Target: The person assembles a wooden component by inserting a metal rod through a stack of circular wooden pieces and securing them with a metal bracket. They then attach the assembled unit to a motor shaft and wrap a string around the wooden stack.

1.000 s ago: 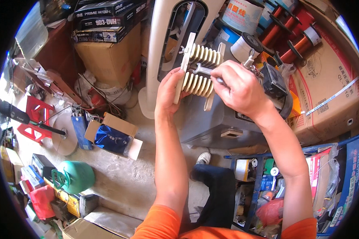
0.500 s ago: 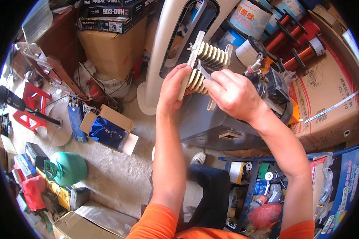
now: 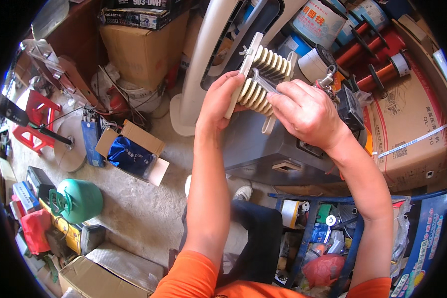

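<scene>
Up ahead, my left hand is closed around the side bar of a coil winding former. The former has two rows of cream ribbed blocks between pale end bars, with a wing nut near its top left end. My right hand pinches a grey metal spanner, whose head lies in the gap between the two rows. The fingers hide the spanner's other end, and what its head touches cannot be made out.
A dark grey machine housing stands beneath the former. Spools of copper wire and a large carton are at the right. An open box with blue wrapping and a green tank sit on the floor at left. A parts rack stands lower right.
Both hands and the former have shifted slightly up and right in the view. My right hand has drawn back a little from the former, so more of the spanner shows.
</scene>
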`<state>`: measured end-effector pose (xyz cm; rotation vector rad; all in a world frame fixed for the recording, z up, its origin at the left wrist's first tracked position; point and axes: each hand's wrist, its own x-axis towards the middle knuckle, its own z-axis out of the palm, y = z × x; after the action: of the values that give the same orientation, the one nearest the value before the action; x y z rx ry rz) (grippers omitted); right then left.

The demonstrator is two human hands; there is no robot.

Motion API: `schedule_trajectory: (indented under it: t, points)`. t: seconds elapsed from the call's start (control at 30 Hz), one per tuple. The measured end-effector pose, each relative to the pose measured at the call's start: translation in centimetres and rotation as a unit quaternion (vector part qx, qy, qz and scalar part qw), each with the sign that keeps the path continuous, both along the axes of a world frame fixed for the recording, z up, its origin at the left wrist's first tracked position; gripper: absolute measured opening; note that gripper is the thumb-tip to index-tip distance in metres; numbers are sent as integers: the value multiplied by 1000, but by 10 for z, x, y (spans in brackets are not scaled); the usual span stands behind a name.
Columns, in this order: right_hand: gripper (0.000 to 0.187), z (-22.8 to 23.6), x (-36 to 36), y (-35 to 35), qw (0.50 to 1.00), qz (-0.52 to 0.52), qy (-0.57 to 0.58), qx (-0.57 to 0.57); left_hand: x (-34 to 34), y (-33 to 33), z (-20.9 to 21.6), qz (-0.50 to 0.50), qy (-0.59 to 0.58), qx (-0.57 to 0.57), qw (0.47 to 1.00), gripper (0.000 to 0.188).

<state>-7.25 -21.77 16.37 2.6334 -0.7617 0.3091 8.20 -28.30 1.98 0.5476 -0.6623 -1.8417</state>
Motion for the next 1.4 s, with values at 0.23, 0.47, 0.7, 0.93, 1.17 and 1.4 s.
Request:
schedule_trajectory:
  t: [0.23, 0.47, 0.7, 0.93, 1.17, 1.4]
  points:
    - [16, 0, -4, -6, 998, 45, 0, -39, 0, 2, 2, 6, 4, 4, 1000, 37]
    - [20, 0, -10, -12, 997, 63, 7, -45, -4, -2, -2, 2, 8, -2, 1000, 37]
    - [14, 0, -9, -12, 996, 53, 59, -47, -4, 0, -5, 18, -9, -20, 1000, 37]
    - [12, 8, 6, -32, 997, 80, -17, -4, -2, 3, -1, 38, -31, -33, 998, 40]
    - [8, 8, -2, -26, 999, 40, 6, -17, -3, 0, -2, 32, -46, -33, 998, 40]
    - [12, 7, 4, -27, 999, 32, 25, 0, -2, 2, 2, 40, -54, -45, 997, 39]
